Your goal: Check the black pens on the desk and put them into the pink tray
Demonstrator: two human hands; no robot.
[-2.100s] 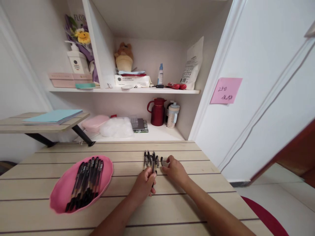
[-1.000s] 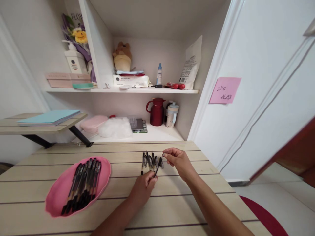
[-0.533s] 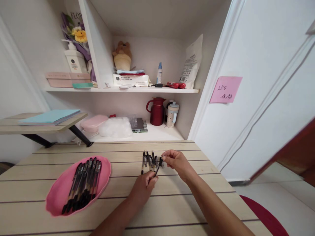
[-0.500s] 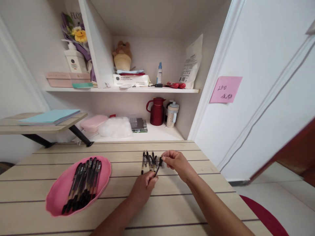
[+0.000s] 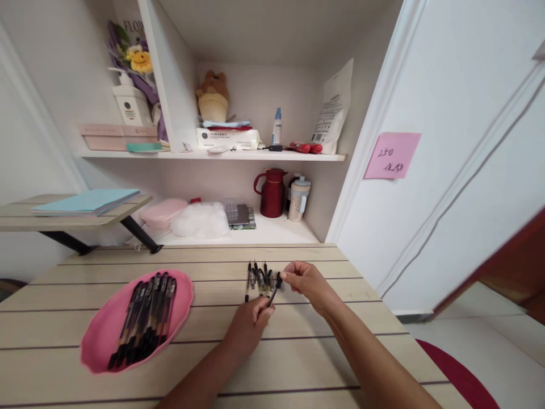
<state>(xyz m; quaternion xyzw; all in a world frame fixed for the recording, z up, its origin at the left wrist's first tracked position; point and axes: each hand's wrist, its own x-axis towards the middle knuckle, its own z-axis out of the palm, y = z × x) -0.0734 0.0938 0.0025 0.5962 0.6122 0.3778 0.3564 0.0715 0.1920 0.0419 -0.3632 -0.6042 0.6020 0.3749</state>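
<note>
My left hand [image 5: 252,322] is closed around the lower part of a black gel pen [image 5: 276,289], which slants up and to the right. At the pen's upper, black end, the thumb and fingers of my right hand [image 5: 304,281] are pinched together. Just behind my hands, several black pens [image 5: 248,281] lie side by side on the wooden table [image 5: 315,363], with black-and-clear pen caps [image 5: 260,279] among them. Part of that row is hidden by my hands. To the left, a pink scalloped tray [image 5: 96,341] holds a pile of capped black pens [image 5: 147,318].
A small raised stand [image 5: 140,205] with light-blue papers [image 5: 87,201] is at the left. Behind the table, shelves hold a red jug [image 5: 272,193], a speckled cup [image 5: 299,199], and a cotton-filled bag [image 5: 200,220]. A pink note [image 5: 392,155] sticks to the right wall.
Both hands keep nearly the same positions on the pen. The whole view has shifted very slightly; the tray and the row of pens lie as before.
</note>
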